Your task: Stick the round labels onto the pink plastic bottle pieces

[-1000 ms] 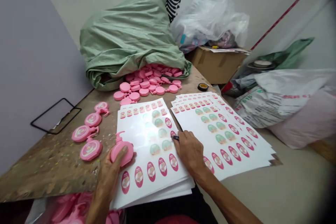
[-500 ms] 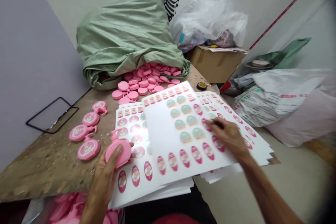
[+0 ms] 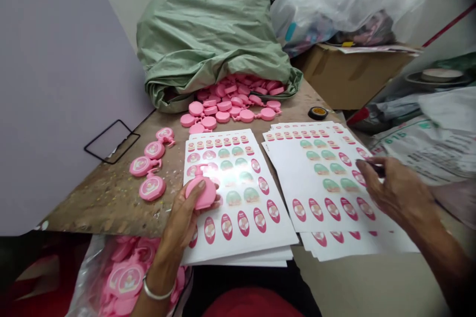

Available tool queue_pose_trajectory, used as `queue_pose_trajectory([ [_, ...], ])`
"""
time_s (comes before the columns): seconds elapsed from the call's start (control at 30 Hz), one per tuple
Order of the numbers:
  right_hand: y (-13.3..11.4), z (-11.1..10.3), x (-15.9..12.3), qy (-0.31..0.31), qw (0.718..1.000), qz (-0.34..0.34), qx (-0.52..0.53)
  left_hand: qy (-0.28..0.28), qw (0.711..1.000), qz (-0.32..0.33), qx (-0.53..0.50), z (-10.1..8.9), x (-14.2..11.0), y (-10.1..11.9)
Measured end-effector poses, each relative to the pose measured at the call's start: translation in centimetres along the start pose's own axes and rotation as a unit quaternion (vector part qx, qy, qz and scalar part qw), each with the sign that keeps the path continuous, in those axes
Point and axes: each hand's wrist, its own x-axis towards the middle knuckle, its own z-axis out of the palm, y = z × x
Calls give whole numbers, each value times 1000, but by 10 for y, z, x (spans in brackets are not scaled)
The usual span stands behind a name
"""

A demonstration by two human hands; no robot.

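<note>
Left hand (image 3: 182, 218) curled around a flat pink plastic bottle (image 3: 203, 190), fingers closed behind it, thumb pressed on its face, the bottle held just over a stack of oval-label sheets (image 3: 275, 237). Right hand (image 3: 397, 193) right of the stack, above the edge of a second pile of label sheets (image 3: 320, 183), thumb and fingers pinched narrow on a small dark implement (image 3: 376, 168), its kind too hidden to tell. Left of the stack, on a paint-flecked wooden table (image 3: 111, 208), four labelled pink bottles (image 3: 147, 166). Beyond the stack, unlabelled pink bottles (image 3: 223, 109) spilling from a green sack (image 3: 208, 25). Below the stack, more labelled bottles (image 3: 122, 280) in a clear plastic bag (image 3: 87, 277).
</note>
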Motion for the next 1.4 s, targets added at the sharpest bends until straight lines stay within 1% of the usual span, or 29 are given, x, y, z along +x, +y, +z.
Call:
queue_pose_trajectory([
  [0.03,-25,8,-5,-27,999,-3,16,-8,1000,10,-4,1,1,5],
  [0.07,-51,18,-12,-79,994,-30,63,-11,1000,24,-9,0,2,10],
  [0.1,-78,31,-20,-120,984,-64,115,-7,999,42,-13,-1,3,15],
  [0.13,-104,45,-28,-171,967,-104,158,2,998,61,-16,-3,4,21],
  [0.17,-127,59,-37,-196,952,-140,188,14,996,80,-18,-6,4,25],
  [0.23,-163,87,-54,-224,931,-200,206,32,994,102,-23,-14,5,30],
  [0.3,-182,110,-67,-220,928,-241,179,36,995,89,-33,-20,4,27],
  [0.37,-188,125,-76,-197,932,-272,134,21,997,60,-46,-23,5,18],
  [0.43,-185,133,-81,-161,934,-302,99,-3,997,45,-58,-23,9,8],
  [0.5,-180,138,-85,-123,933,-330,75,-23,996,47,-72,-20,16,-2],
  [0.57,-176,140,-88,-100,930,-351,52,-34,995,55,-79,-18,24,-9],
  [0.7,-175,141,-92,-102,926,-363,22,-47,994,69,-69,-16,35,-16],
  [0.87,-174,140,-90,-134,924,-351,68,-48,995,75,-51,-15,35,-16],
  [0.97,-174,143,-89,-140,926,-340,82,-51,994,86,-39,-15,34,-17],
  [1.03,-175,145,-89,-135,930,-333,80,-50,994,91,-33,-15,35,-18],
  [1.1,-177,145,-91,-118,930,-338,83,-49,994,90,-37,-16,36,-19],
  [1.2,-180,137,-95,-93,917,-367,129,-48,994,83,-58,-16,37,-17],
  [1.23,-181,132,-95,-96,914,-359,161,-45,994,80,-65,-16,36,-16],
  [1.27,-182,126,-95,-104,915,-335,199,-43,994,77,-71,-16,36,-15],
  [1.37,-189,105,-86,-129,920,-229,290,-50,993,61,-85,-14,30,-9],
  [1.4,-192,100,-81,-131,919,-216,302,-55,993,58,-88,-13,27,-7],
])
